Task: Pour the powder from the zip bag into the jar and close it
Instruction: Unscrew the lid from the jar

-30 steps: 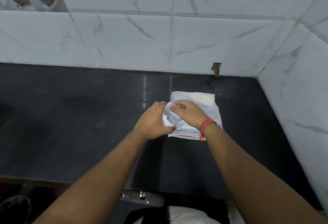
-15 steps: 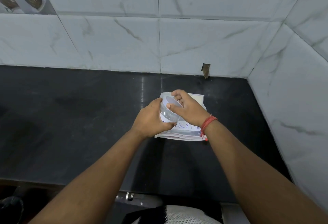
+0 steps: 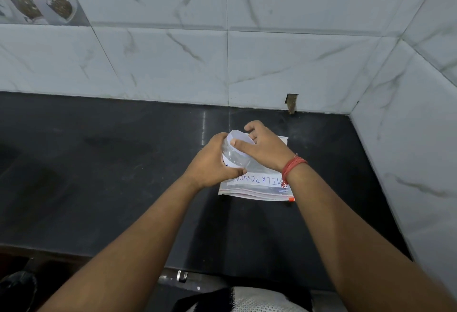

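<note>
The jar (image 3: 237,157) is a small clear plastic tub with a white lid (image 3: 241,138), held tilted just above the black counter (image 3: 123,175) and over the near left part of the zip bag (image 3: 257,185), which lies flat on the counter with a label reading "MILK POWDE…" partly hidden by the hands. The left hand (image 3: 210,165) wraps the jar's body, fingers and thumb curled round its wall, while the right hand (image 3: 265,148) is clamped on the lid, thumb on the near rim and fingers over the far side. The jar looks empty and should be light and fairly stiff, though thin clear plastic like this may flex if squeezed hard, and its smooth wall could slip; holding it low on the body while twisting the lid at the rim seems the sound grip. The bag is soft and floppy (how much powder it holds cannot be told), so it is probably best taken by the corners near the zip, with the weight supported from below.
</note>
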